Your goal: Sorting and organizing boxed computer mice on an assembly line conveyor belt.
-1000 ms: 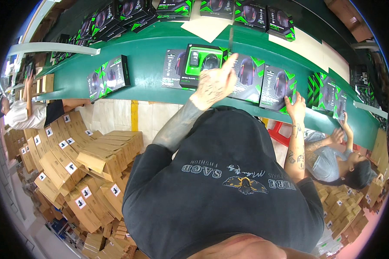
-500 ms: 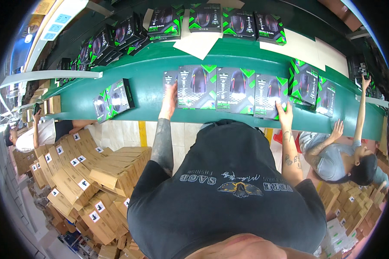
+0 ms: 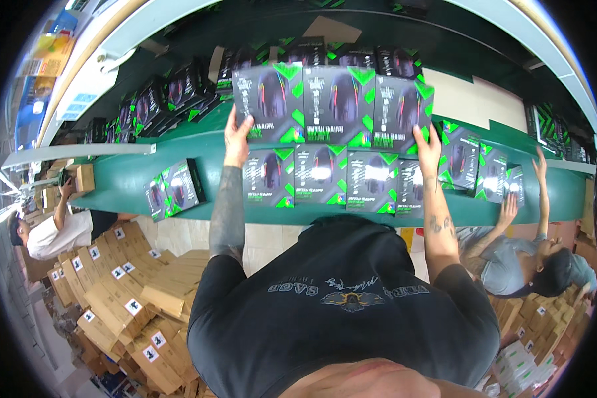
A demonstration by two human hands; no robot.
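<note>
Gripping a row of three boxes (image 3: 339,99) by its ends in the head view, the left hand (image 3: 235,138) and right hand (image 3: 428,142) hold it above the green bench (image 3: 125,174), farther out than half a second ago; more boxes (image 3: 320,174) now show nearer the body.

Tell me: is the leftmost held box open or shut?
Shut: the leftmost held box shows its flat printed front; no interior is visible.

Three closed black-green boxes (image 3: 339,103) are held up side by side.
</note>
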